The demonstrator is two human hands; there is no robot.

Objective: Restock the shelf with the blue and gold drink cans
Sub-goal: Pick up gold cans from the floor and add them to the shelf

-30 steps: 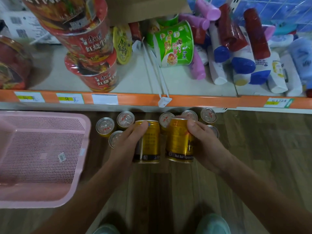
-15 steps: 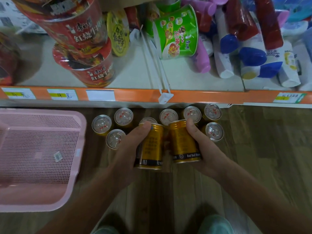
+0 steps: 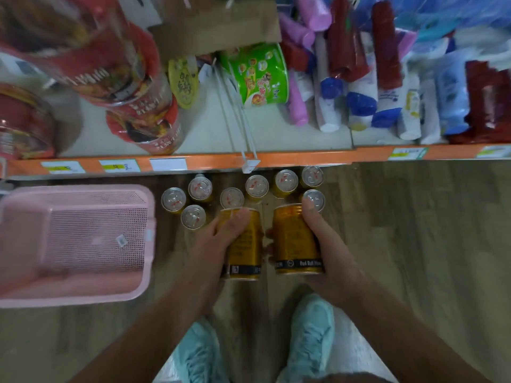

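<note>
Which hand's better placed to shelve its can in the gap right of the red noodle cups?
Left, likely: left hand holds its can lined up with that gap; right hand sits past the white divider.

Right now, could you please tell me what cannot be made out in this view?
Head view:
left can: label largely covered by left hand.
right can: side hidden under right hand.
red noodle cups: print lost to blur.
price tags: writing too small.
pink basket: left end cut by frame edge.
</note>
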